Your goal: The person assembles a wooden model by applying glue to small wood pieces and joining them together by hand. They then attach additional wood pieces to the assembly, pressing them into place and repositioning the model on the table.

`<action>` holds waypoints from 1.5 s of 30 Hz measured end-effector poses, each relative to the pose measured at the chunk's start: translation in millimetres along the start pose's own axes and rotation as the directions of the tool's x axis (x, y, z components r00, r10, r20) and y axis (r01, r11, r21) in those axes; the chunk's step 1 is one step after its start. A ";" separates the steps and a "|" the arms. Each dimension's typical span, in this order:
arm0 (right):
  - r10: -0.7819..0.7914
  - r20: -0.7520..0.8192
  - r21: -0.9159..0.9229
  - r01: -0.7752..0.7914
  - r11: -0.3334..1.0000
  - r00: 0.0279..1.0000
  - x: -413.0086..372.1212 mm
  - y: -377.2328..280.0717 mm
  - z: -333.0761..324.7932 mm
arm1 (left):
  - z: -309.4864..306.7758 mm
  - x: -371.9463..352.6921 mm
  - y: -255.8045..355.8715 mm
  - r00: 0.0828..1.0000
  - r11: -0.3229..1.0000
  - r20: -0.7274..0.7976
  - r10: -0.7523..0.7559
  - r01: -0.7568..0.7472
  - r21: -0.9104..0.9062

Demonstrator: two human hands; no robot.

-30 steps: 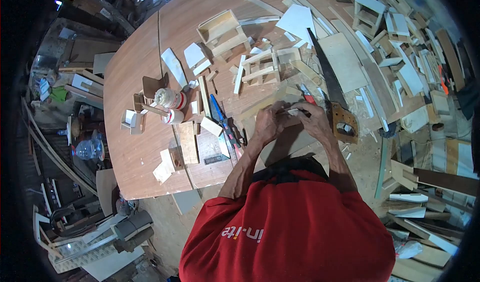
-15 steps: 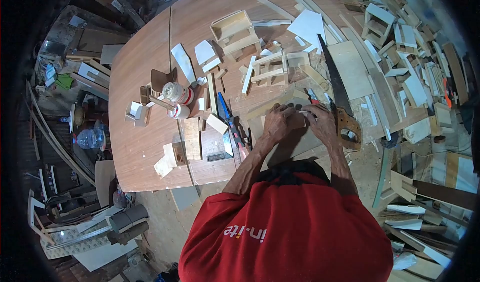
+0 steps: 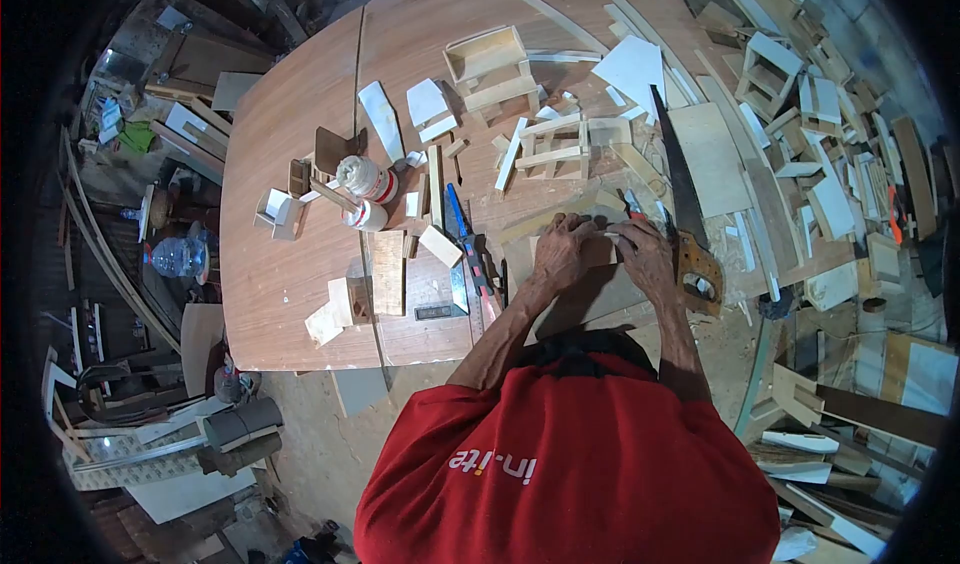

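Near the table's front edge, my left hand point(image 3: 562, 251) has its fingers curled down on a small light wooden piece point(image 3: 598, 252). My right hand point(image 3: 645, 250) closes on the same piece from the other side, thumb and fingers pressed together. A flat board point(image 3: 580, 309) lies beneath, partly in shadow. Just right of my right hand is a handsaw with a wooden handle point(image 3: 699, 274), its dark blade pointing away. Left of my left hand lie a blue-handled tool point(image 3: 456, 209) and a metal ruler point(image 3: 476, 309).
Small wooden frames point(image 3: 552, 149) and a wooden box point(image 3: 488, 59) stand further back on the table point(image 3: 290, 304). Two white glue jars point(image 3: 364, 179) are at the left, one with a stick. Wood offcuts point(image 3: 830, 199) pile up at the right.
The camera view has shifted slightly, so the table items appear a little further right. Both hands stay at the wooden piece, with the fingers slightly moved.
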State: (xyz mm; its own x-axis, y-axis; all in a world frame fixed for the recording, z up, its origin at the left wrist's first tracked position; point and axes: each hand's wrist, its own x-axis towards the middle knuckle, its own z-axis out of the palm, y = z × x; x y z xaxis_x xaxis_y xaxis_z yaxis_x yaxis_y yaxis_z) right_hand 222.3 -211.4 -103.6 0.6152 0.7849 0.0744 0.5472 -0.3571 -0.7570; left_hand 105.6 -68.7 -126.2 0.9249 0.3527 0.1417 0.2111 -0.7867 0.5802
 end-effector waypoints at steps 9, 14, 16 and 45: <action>-0.036 -0.090 -0.122 0.025 0.992 0.995 -1.1 -15.0 -10.2 | 3.0 -0.7 -4.5 0.999 0.999 -0.049 0.003 -0.004 -0.034; -0.009 -0.127 -0.120 -0.006 0.993 0.992 12.2 -31.2 -20.9 | 13.8 2.8 -5.7 0.994 0.999 -0.105 0.008 -0.012 -0.036; 0.017 -0.113 -0.083 -0.027 0.996 0.993 19.2 -42.0 -21.4 | 11.8 4.7 -1.0 0.996 1.000 -0.086 -0.010 0.012 0.026; 0.213 -0.203 0.040 -0.209 0.977 0.956 6.5 -45.4 -6.3 | 16.7 14.4 3.5 0.991 0.994 -0.092 0.100 -0.103 -0.024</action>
State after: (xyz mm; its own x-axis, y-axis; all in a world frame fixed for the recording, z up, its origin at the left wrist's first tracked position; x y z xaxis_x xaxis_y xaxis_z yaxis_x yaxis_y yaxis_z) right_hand 205.0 -193.3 -64.7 0.8196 0.5714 0.0416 0.3831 -0.4927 -0.7813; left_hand 124.9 -74.8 -135.5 0.9086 0.3168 0.2721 0.1071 -0.8065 0.5814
